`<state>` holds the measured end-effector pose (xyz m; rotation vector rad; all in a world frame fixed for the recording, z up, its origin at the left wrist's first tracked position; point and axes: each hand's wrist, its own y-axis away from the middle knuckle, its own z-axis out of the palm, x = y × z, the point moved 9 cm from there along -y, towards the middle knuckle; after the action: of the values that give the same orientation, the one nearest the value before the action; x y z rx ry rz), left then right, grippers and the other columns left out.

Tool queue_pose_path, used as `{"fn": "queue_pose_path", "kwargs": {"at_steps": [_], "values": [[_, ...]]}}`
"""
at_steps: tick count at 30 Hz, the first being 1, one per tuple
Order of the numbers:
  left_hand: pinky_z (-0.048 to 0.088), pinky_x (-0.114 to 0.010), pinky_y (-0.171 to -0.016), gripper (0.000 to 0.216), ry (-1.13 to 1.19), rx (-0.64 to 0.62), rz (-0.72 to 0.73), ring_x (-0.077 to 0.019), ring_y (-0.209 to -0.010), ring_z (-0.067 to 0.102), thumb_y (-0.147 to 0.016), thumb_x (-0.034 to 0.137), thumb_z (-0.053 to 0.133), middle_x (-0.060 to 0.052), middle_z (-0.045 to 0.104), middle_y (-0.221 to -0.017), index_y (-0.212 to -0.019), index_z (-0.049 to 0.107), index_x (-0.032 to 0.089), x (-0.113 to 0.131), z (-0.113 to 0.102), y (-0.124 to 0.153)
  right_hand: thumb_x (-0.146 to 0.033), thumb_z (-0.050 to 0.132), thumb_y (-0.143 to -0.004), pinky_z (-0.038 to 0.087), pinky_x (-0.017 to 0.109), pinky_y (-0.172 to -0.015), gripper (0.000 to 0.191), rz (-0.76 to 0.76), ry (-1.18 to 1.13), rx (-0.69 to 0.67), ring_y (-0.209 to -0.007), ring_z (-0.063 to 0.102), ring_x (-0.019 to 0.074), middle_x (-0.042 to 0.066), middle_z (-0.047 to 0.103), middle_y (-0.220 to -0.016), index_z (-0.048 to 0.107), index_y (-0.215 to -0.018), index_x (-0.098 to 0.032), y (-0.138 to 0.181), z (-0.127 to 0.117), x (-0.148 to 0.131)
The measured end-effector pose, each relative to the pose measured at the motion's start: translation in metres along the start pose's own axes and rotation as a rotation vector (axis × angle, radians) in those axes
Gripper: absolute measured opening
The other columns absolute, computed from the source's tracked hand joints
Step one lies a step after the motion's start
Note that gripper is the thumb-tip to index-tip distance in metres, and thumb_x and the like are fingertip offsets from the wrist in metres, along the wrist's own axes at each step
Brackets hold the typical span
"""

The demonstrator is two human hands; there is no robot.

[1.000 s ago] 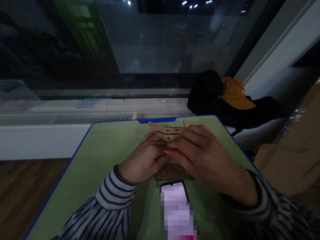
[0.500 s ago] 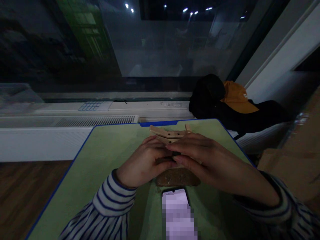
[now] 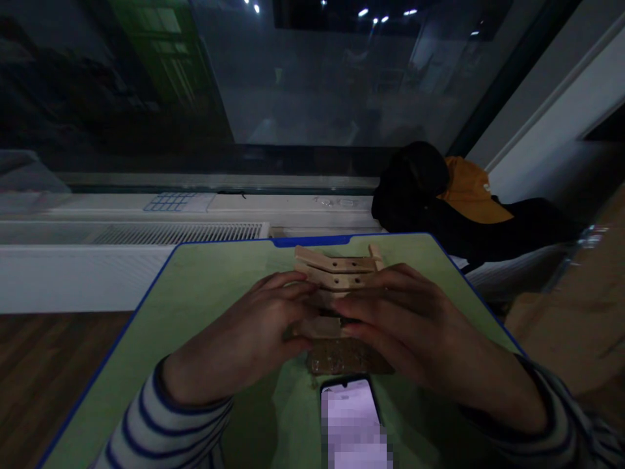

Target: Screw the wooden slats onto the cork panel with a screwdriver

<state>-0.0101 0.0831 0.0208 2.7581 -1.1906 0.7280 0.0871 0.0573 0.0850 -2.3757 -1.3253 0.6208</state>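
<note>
Several pale wooden pieces with drilled holes lie in a stack or row; the farthest is an angled wooden piece (image 3: 339, 263). A small wooden peg (image 3: 375, 255) sticks up at its right end. My left hand (image 3: 266, 319) rests at the left side of the pieces, fingers bent and thumb apart from them. From the right, my right hand (image 3: 407, 309) curls over the near pieces, its thumb and fingers on a pale wooden piece (image 3: 322, 326). Its fingers hide much of that piece. Just nearer lies a brown block (image 3: 344, 357) with a shiny, rough surface.
A phone (image 3: 354, 417) with a lit screen lies close to the brown block on the green table (image 3: 195, 293) with a blue edge. Beyond are a radiator (image 3: 180, 233) and a window sill. At the right are an orange cap (image 3: 476, 192), dark cloth items and cardboard (image 3: 551, 326).
My left hand has drawn back left and nearer, away from my right fingertips. More of the wooden pieces shows between the hands. The view has shifted slightly.
</note>
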Motion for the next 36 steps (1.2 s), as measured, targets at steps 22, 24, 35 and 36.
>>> {"fn": "queue_pose_path", "kwargs": {"at_steps": [22,24,35,36], "values": [[0.032,-0.042,-0.105,0.023,0.055,0.055,0.019,-0.0216,-0.118,0.047,-0.075,0.022,0.066,-0.001,0.062,-0.117,-0.098,0.067,0.027,0.003,-0.006,-0.002,-0.017,0.045,-0.090,0.050,0.028,-0.085,0.038,0.154,-0.184,-0.096,-0.102,0.061,0.0138,0.004,0.063,-0.116,0.044,-0.128,-0.024,0.014,0.018,0.006],[0.032,-0.042,-0.105,0.023,0.045,0.060,0.026,-0.0214,-0.118,0.047,-0.075,0.022,0.065,-0.001,0.062,-0.117,-0.097,0.067,0.027,0.003,-0.006,-0.002,-0.017,0.048,-0.089,0.051,0.028,-0.084,0.035,0.144,-0.089,-0.006,-0.099,0.062,0.0140,0.006,0.064,-0.112,0.046,-0.124,-0.022,0.015,0.017,0.004],[0.031,-0.043,-0.105,0.036,-0.027,0.027,0.038,-0.0223,-0.119,0.046,-0.071,0.015,0.067,-0.001,0.060,-0.121,-0.104,0.065,0.030,0.008,-0.004,-0.004,-0.020,0.050,-0.089,0.047,0.032,-0.093,0.038,0.086,-0.052,-0.013,-0.109,0.057,0.0160,0.009,0.059,-0.123,0.046,-0.127,-0.018,0.011,0.016,0.004],[0.031,-0.042,-0.104,0.037,-0.021,0.036,0.047,-0.0219,-0.118,0.047,-0.071,0.014,0.067,0.000,0.060,-0.120,-0.105,0.065,0.030,0.009,-0.005,-0.004,-0.020,0.049,-0.090,0.045,0.032,-0.096,0.039,0.091,-0.087,-0.047,-0.114,0.053,0.0157,0.009,0.056,-0.127,0.044,-0.128,-0.017,0.010,0.016,0.005]]}}
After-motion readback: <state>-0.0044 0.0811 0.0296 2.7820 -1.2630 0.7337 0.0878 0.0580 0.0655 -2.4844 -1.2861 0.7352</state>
